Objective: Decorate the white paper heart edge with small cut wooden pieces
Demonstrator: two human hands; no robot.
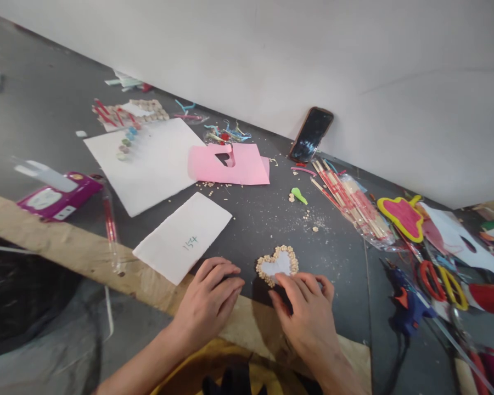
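Note:
My right hand (pixel 307 312) lies on the lower edge of a white paper heart (pixel 276 263) bordered with small tan grains, its fingertips and thumb gripping the heart. My left hand (pixel 208 302) rests on the dark tabletop (pixel 247 241) to the left of the heart, fingers curved and slightly apart, with nothing visible in it. Just beyond those fingers lies a white card (pixel 183 238) with a green handwritten number that looks like 154. Loose crumbs are scattered above the heart.
A pink sheet with a heart cut-out (pixel 230 164) overlaps a large white sheet (pixel 148 164). Further right are a bag of wooden sticks (pixel 349 206), a blue glue gun (pixel 407 307) and scissors (pixel 436 285). A phone (pixel 312 134) leans against the wall. A wooden plank (pixel 78 241) edges the table.

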